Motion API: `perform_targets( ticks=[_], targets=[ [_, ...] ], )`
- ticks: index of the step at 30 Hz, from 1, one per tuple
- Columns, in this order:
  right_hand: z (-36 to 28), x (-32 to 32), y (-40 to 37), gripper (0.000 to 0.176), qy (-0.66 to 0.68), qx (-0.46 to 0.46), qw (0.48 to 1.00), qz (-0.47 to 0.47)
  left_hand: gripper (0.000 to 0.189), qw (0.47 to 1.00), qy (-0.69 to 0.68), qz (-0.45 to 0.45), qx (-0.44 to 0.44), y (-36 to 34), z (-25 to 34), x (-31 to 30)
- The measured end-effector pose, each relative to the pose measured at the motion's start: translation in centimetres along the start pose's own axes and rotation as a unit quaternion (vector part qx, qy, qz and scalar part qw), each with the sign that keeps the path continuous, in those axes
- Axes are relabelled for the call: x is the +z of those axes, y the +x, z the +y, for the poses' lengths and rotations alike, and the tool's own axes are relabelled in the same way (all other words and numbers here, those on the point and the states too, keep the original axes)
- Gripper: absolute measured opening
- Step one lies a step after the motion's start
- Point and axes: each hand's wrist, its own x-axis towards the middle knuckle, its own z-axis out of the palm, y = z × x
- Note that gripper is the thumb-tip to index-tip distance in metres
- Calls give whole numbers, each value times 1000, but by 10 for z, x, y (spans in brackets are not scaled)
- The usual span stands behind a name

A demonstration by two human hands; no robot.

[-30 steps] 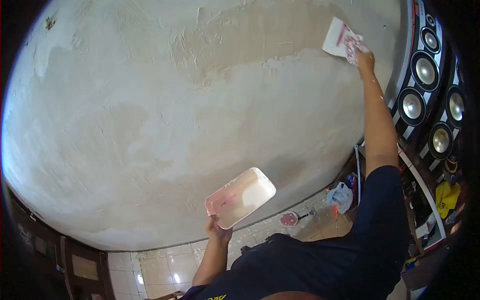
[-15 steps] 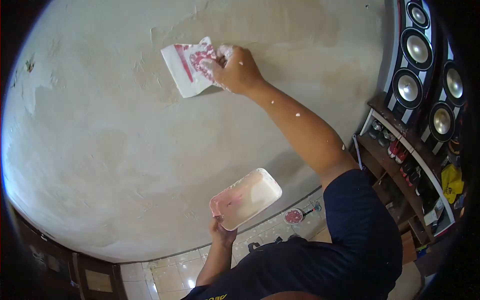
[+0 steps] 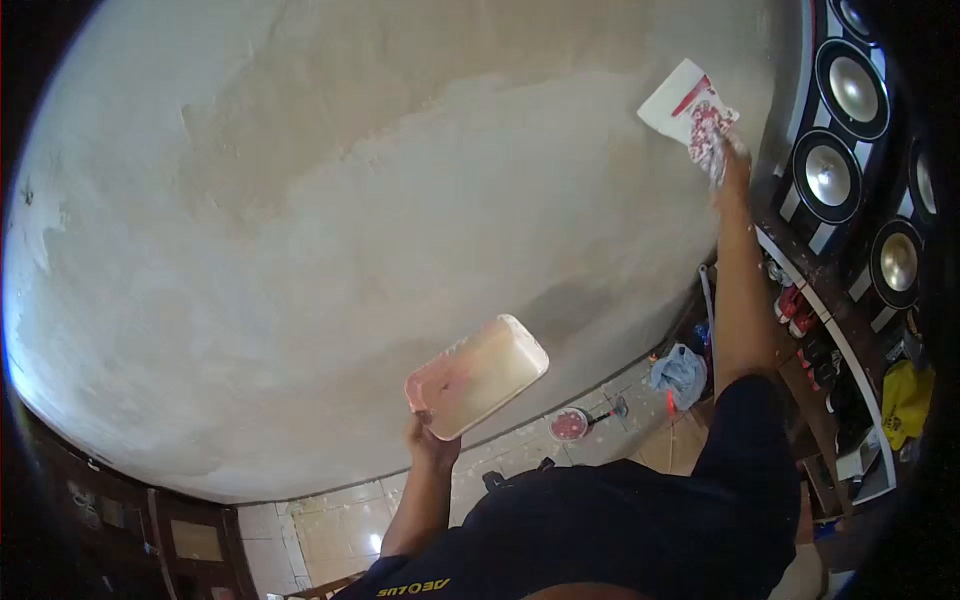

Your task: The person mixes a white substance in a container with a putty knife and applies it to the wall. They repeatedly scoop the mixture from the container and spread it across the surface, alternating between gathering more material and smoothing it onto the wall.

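Observation:
My right hand (image 3: 733, 165), smeared with white paste, is closed on the handle end of a wide putty knife (image 3: 668, 103). Its blade is coated in white, with pink showing through, and lies against the upper right of the plastered wall (image 3: 400, 230). Lower down, my left hand (image 3: 433, 443) grips a shallow rectangular tray (image 3: 490, 375) by its near left corner. The tray is tilted, with its inside showing and pinkish smears at the left end. Damp and pale patches of plaster cover the wall.
Tall speakers (image 3: 852, 90) stand close to my right arm, above a shelf holding shoes (image 3: 790, 305). On the tiled floor are a bucket of pinkish stuff (image 3: 569, 424) and a pale plastic bag (image 3: 679, 375). A dark wooden cabinet (image 3: 190, 545) stands at lower left.
My right hand has swept the putty knife from the wall's upper middle to the far right. The tray in my left hand sits slightly further left and higher in view.

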Motion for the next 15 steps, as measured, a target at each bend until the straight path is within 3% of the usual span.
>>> perform_targets(
  ticks=[1,3,4,5,6,7,11,13,15],
  targets=[
    [-2,14,-33,29,56,-3,998,-35,66,1000,1,-10,11,-3,-4,1],
    [-61,74,-134,22,6,97,995,16,66,999,-25,-14,25,-11,-20,-5],
    [-48,77,-167,21,64,-31,994,-81,66,999,-22,-18,24,-14,-27,-4],
    [-41,80,-209,17,15,-30,996,-86,66,999,-21,-19,22,-18,-37,-3],
    [-70,82,-244,15,-208,-69,960,-173,66,999,-14,-17,32,-20,-46,0],
    [-69,81,-258,16,-244,-323,880,-248,65,999,-5,-12,40,-21,-55,4],
    [-64,53,-305,26,-245,-376,770,-453,68,997,18,59,50,-38,-79,35],
    [-61,29,-310,26,-252,-352,760,-485,65,996,16,73,50,-42,-87,55],
    [-73,16,-311,23,-267,-347,707,-556,63,995,9,76,56,-47,-89,65]
  ],
)
